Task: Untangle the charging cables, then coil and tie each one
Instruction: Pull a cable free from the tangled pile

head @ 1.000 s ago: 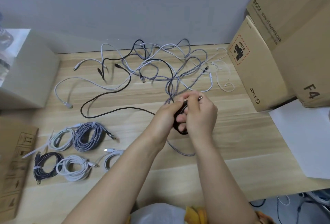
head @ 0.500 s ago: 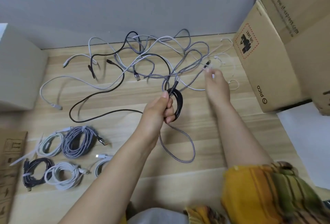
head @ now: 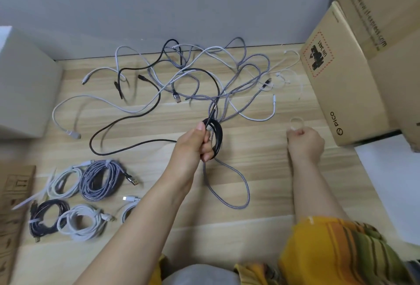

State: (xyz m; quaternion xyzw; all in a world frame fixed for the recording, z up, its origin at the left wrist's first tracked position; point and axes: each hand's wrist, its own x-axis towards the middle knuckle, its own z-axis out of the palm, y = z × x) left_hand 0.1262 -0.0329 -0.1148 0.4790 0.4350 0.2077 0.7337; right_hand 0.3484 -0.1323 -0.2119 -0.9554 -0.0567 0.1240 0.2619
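Black coil (head: pixel 217 136), grey braided cable (head: pixel 229 184), yellow striped sleeve (head: pixel 336 246), pale wood table (head: pixel 261 153).

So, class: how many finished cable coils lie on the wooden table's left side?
5: white coil, grey braided coil, black coil, white coil, white coil partly hidden behind the left forearm.

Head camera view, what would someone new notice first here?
Probably the tangle of loose cables sprawled across the far middle of the wooden table. Next, the left hand at centre gripping a small black coil, while the right hand pinches a thin white tie. Five tied coils sit at the near left.
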